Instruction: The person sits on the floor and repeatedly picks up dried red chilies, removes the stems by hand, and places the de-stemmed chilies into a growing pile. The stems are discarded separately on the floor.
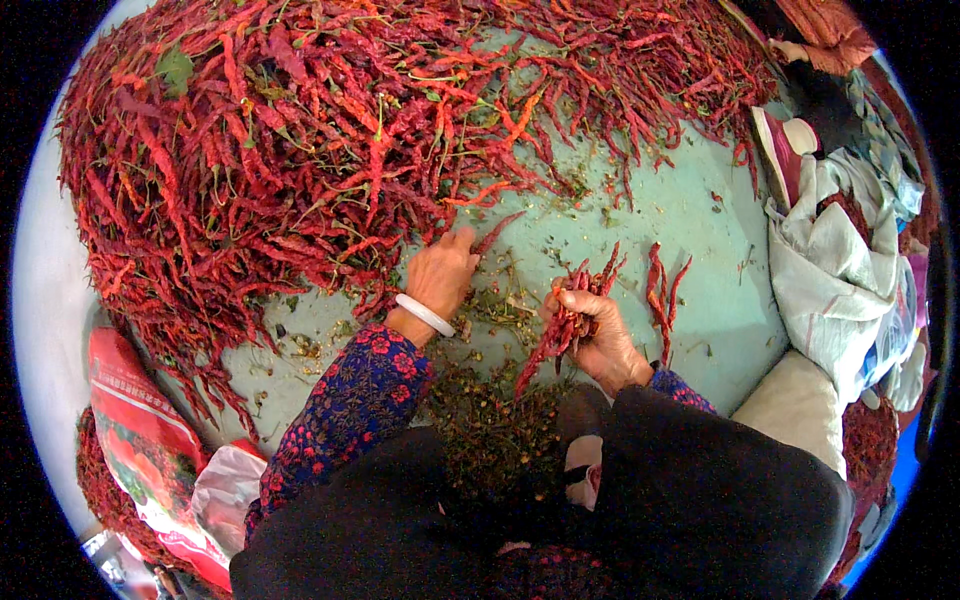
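In my right hand (600,340) is a bunch of dried red chilies (548,345), the fingers wrapped round their middle and the tips sticking out above and below. My left hand (440,275), with a white bangle (425,314) at the wrist, is at the near edge of a big heap of dried red chilies (250,150). Its fingers are curled, and a single red chili (498,232) slants out from the fingertips. The undersides of those fingers are hidden. A few separate chilies (662,298) lie just right of my right hand.
Stems and crumbs (495,425) are piled between my dark-clothed legs on the pale green ground (720,250). A red printed sack (145,430) lies at the left. On the right are a whitish sack (835,265) and a red-and-white shoe (782,150), with part of another person behind.
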Motion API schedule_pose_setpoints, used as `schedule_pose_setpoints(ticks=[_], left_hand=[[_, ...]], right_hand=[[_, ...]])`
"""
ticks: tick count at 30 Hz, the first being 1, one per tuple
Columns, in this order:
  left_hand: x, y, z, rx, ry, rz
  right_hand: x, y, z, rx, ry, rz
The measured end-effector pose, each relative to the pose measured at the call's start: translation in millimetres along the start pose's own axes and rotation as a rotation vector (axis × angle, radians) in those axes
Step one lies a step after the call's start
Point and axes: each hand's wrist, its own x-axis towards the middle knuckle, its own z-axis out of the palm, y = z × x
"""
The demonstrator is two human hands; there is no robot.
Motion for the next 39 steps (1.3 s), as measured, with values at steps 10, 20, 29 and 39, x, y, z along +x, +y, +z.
schedule_pose_setpoints(ticks=[10, 20, 29, 39], left_hand=[[-32.9, 20.7, -47.9, -0.977, -0.066, -0.256], [-65.9, 72.8, -64.2, -1.403, -0.311, -0.478], [-71.0, 72.8, -56.9, -1.249, -0.308, -0.563], [-71.3, 70.0, -51.7, -1.140, -0.362, -0.575]], right_hand=[[-5.7, 0.9, 30.4, -0.131, 0.120, -0.016], [-16.1, 20.6, 36.5, 0.004, -0.098, 0.008], [-23.8, 28.0, 42.5, -0.161, -0.055, -0.132], [-13.0, 29.8, 38.6, -0.132, 0.060, -0.092]])
